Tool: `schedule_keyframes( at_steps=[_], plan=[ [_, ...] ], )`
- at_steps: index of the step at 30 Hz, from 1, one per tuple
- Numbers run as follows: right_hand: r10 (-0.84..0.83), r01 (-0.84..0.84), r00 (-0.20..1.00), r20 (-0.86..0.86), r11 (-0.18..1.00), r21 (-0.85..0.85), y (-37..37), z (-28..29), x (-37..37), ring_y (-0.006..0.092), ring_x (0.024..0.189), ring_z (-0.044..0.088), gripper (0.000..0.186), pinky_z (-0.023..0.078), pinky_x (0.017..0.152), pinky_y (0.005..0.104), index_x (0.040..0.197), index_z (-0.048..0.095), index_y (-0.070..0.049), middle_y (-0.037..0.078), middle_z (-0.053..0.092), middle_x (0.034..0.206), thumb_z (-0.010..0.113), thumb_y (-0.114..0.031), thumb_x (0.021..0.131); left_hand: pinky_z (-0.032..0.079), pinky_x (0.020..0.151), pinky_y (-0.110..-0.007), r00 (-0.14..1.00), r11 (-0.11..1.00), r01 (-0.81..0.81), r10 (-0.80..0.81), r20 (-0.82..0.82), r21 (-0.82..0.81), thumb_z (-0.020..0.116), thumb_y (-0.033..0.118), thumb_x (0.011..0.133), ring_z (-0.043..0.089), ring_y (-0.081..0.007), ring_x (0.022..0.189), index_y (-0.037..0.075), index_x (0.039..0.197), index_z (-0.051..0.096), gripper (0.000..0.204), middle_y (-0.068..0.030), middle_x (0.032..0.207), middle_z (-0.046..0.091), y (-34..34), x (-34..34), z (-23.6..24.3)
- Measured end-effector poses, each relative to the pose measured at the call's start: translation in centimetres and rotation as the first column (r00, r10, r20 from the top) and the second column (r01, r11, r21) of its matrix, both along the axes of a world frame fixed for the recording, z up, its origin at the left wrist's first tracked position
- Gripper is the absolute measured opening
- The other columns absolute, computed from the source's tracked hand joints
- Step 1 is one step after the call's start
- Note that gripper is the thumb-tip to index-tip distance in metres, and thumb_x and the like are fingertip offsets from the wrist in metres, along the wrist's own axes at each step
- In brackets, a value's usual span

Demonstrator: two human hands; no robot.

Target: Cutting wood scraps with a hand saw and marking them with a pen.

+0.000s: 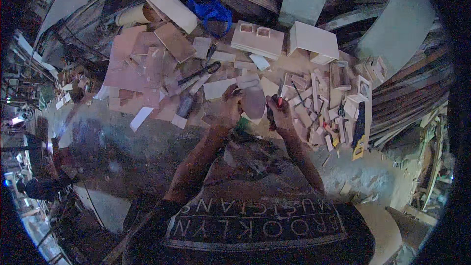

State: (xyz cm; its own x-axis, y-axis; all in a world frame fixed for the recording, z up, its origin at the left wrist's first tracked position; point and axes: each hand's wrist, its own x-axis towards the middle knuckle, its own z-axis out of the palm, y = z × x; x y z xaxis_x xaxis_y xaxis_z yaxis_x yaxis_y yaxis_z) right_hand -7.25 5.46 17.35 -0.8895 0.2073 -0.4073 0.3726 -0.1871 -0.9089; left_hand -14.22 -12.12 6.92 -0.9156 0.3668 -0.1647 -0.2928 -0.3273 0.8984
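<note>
My left hand [232, 102] is closed on the left edge of a flat, round-ended wooden piece [253, 103], held upright in front of my chest. My right hand [278, 114], at the right of that piece, grips a slim tool [280, 101] with a red part; its tip points away from me, and its exact kind is too blurred to tell. Below the wooden piece a small green patch shows against my shirt. Pale flat boards [221, 89] lie on the bench just beyond my hands.
Small wood offcuts [314, 108] crowd the bench at right, with a yellow-handled saw [360, 142] at its edge. Pale wooden boxes [257, 39] stand at the back beside a blue bag [208, 5]. At left are pinkish sheets [130, 64] and a dark long-handled tool [198, 72].
</note>
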Motion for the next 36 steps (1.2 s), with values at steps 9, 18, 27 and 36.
schedule_keyframes(
  at_steps=[9,18,27,36],
  plan=[
    [0.123,0.425,0.804,-0.582,0.567,0.706,2.8,-11.5,0.0,0.0059,0.046,0.043,0.024,0.031,0.040,0.0246,0.089,0.064,-0.005,0.000,0.060,0.070,0.059,-0.029,0.092,0.055,0.067,-0.034,0.774,0.910,-0.245,-0.023,-0.632,-0.334,0.061,0.018,0.087,0.061,-0.0193,0.086,0.013,0.115,0.048,0.031,-0.0034,0.094,0.057,-2.3,0.8,0.2],
    [0.299,-0.187,0.884,-0.358,0.931,0.314,-1.2,-8.7,0.8,0.0077,0.050,0.048,0.028,0.038,0.042,0.0242,0.111,0.055,-0.003,-0.002,0.054,0.066,0.059,-0.019,0.087,0.054,0.068,-0.033,0.983,0.902,-0.047,0.118,0.143,-0.428,0.067,0.023,0.082,0.064,-0.0267,0.086,0.010,0.111,0.052,0.035,-0.0078,0.098,0.059,-2.5,0.2,-4.1],
    [-0.123,0.123,0.992,-0.015,0.992,-0.008,-0.3,-10.4,-0.5,0.0087,0.044,0.044,0.010,0.034,0.037,0.0255,0.095,0.059,-0.012,-0.004,0.047,0.059,0.060,-0.019,0.088,0.052,0.076,-0.047,0.948,0.910,0.077,0.060,0.314,-0.406,0.069,0.028,0.078,0.063,-0.0312,0.092,0.006,0.106,0.061,0.036,-0.0189,0.100,0.063,-10.6,-2.6,-13.2],
    [-0.263,0.266,0.964,-0.049,0.924,0.274,6.0,-22.0,4.4,0.0100,0.045,0.048,0.041,0.033,0.036,0.0219,0.117,0.043,-0.011,-0.001,0.049,0.062,0.066,-0.022,0.084,0.045,0.090,-0.051,0.888,-0.005,-0.436,-0.168,-0.429,-0.900,0.064,0.019,0.078,0.046,-0.0413,0.114,0.006,0.124,0.053,0.050,-0.0238,0.125,0.048,-16.2,0.7,1.3]
  ],
)
